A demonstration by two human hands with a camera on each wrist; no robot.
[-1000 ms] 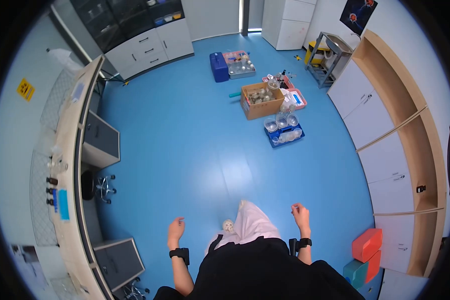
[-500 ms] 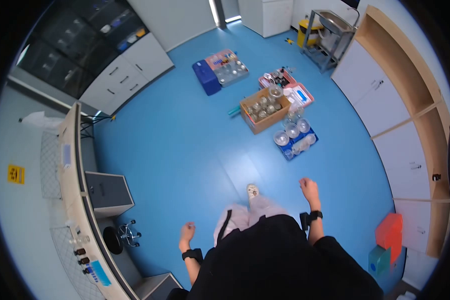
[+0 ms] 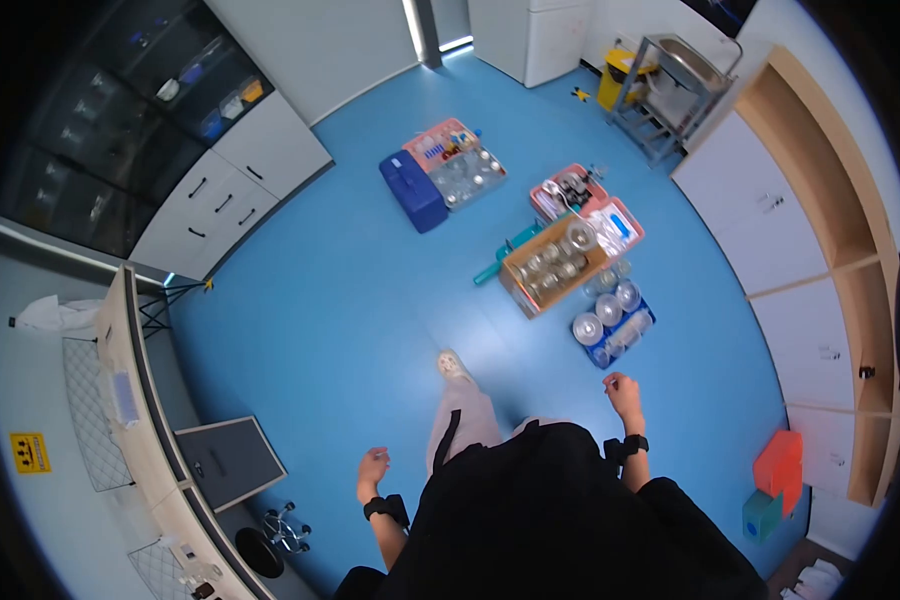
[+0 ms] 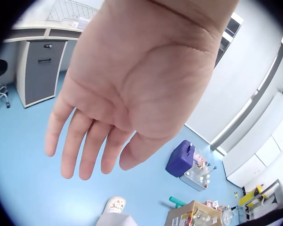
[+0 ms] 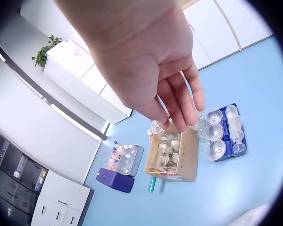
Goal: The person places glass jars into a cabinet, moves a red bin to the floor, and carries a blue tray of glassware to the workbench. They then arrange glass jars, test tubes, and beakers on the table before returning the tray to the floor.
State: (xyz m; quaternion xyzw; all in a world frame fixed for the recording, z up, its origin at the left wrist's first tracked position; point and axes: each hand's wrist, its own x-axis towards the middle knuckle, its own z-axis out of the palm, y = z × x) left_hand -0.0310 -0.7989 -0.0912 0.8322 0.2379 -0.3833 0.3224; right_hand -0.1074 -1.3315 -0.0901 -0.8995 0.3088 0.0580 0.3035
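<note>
Both hands hang empty over the blue floor in the head view. The left hand (image 3: 373,470) is at the person's left side; in the left wrist view its palm (image 4: 137,80) shows with the fingers loosely extended. On the other side, the right hand (image 3: 624,397) hangs just below the blue tray of clear plastic cups (image 3: 608,310), not touching it. In the right wrist view, the fingers of the right hand (image 5: 151,66) are relaxed, seen over the cardboard box of glass jars (image 5: 188,157). That box (image 3: 526,300) stands beside the tray on the floor.
A blue case (image 3: 413,192) lies by a clear bin of bottles. Pink trays (image 3: 618,228) lie behind the box. A bench (image 3: 145,400) and stool (image 3: 260,552) are at left, shelved cabinets (image 3: 740,190) at right, a metal sink (image 3: 685,62) at back right, red and teal boxes (image 3: 778,465) at lower right.
The view has turned and the floor items appear nearer and lower. The feet have changed position in stepping. Both hands remain empty at the sides.
</note>
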